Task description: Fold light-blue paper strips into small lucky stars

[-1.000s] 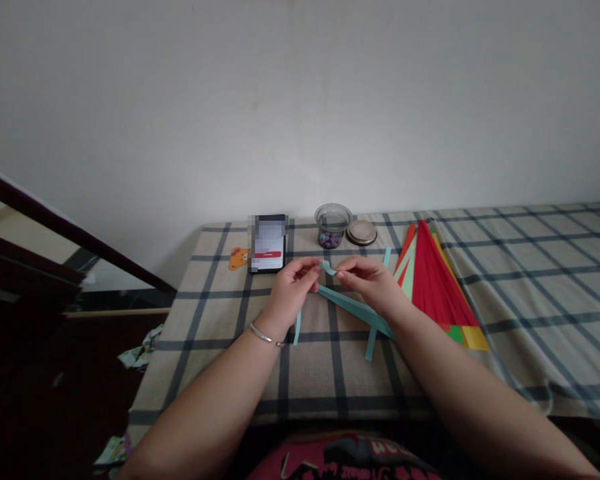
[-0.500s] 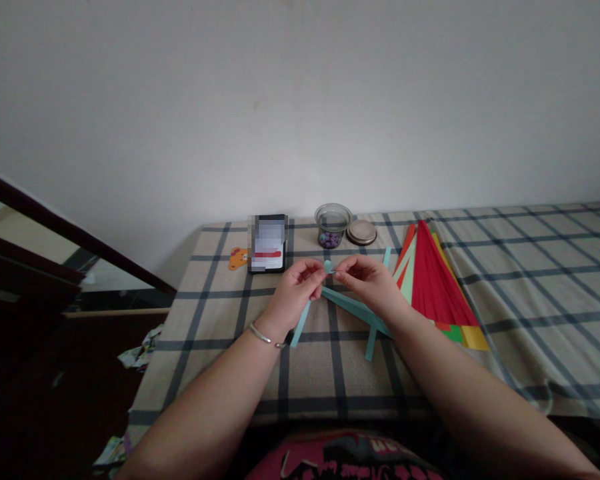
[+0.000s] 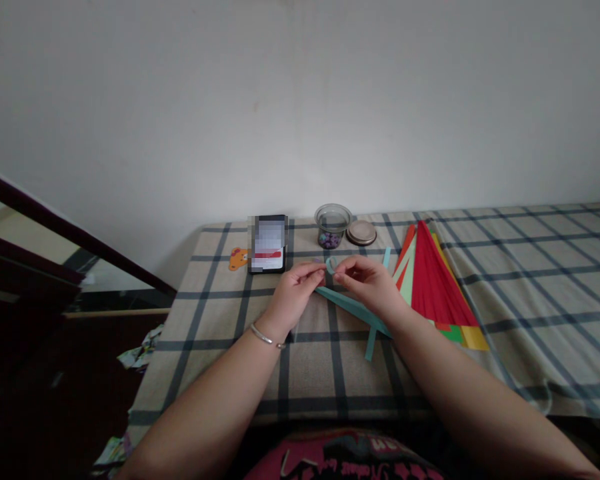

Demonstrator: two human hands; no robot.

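Note:
Between my fingertips, above the table, is a light-blue paper strip [image 3: 331, 265] bent into a small loop. My right hand [image 3: 364, 279] pinches it from the right side. My left hand [image 3: 300, 285] is closed in a pinch on the strip's left side, wearing a silver bracelet at the wrist. Under and between my hands lie several more light-blue paper strips [image 3: 347, 305] on the cloth, partly hidden by my right hand and forearm. Behind my hands stands a clear jar [image 3: 333, 227] with small purple folded pieces in its bottom.
A round lid [image 3: 363, 232] lies beside the jar. At the back left is a phone [image 3: 269, 244] with a bear-shaped orange cutout [image 3: 238, 259] next to it. A fan of red, green and yellow paper strips [image 3: 437, 280] rests right of my hands on the checked tablecloth [image 3: 220, 313].
The loop at my fingertips looks larger and more open. The strip end that hung below my left hand is no longer seen there. My left fingers have straightened a little.

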